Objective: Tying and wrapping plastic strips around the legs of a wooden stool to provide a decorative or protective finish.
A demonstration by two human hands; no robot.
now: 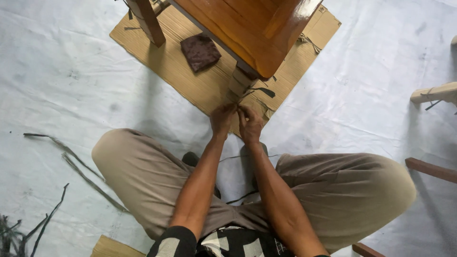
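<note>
Dark strip (261,91) at chair leg (239,81): left hand (223,119), right hand (250,124) both pinching closed, probably on its end. Keeping it taut, wrapping close.

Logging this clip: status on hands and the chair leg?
Both hands, left hand and right hand, pinching dark strip at wrapped chair leg. Nothing blocking.

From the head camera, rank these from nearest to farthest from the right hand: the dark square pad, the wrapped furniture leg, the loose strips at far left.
1. Wrapped furniture leg: just above the right hand, whose fingertips work at its base.
2. Dark square pad: up and left on the cardboard sheet, under the wooden furniture.
3. Loose strips: far left on the white floor cover, beyond the knee.
</note>
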